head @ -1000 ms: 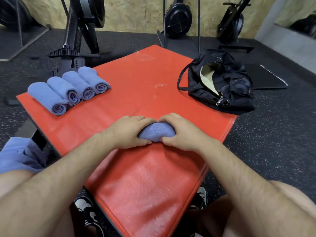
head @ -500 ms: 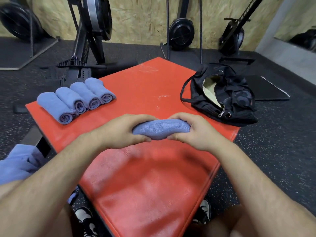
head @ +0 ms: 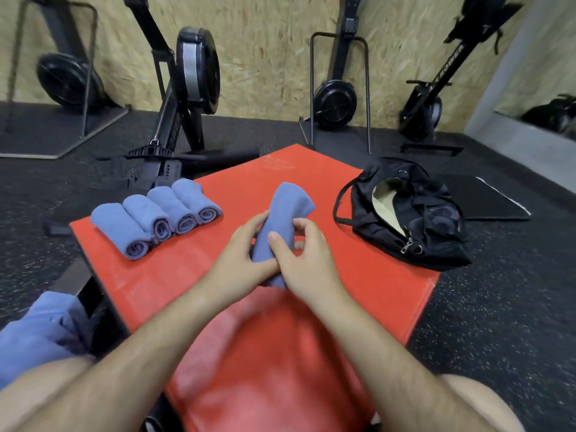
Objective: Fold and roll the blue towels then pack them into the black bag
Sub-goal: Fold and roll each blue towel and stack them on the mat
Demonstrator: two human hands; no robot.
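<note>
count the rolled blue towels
5. Four side by side, left on the red mat: first towel, second towel, third towel, fourth towel. Left hand and right hand hold the fifth towel. The black bag may hide more.

Bare forearms (head: pixel 149 347) here, both with dark hair running along them, and the left hand (head: pixel 237 260) and right hand (head: pixel 307 263) are bare as well. Nails look short. Bottom corners: two bare knees (head: pixel 477 397), edge of frame.
</note>
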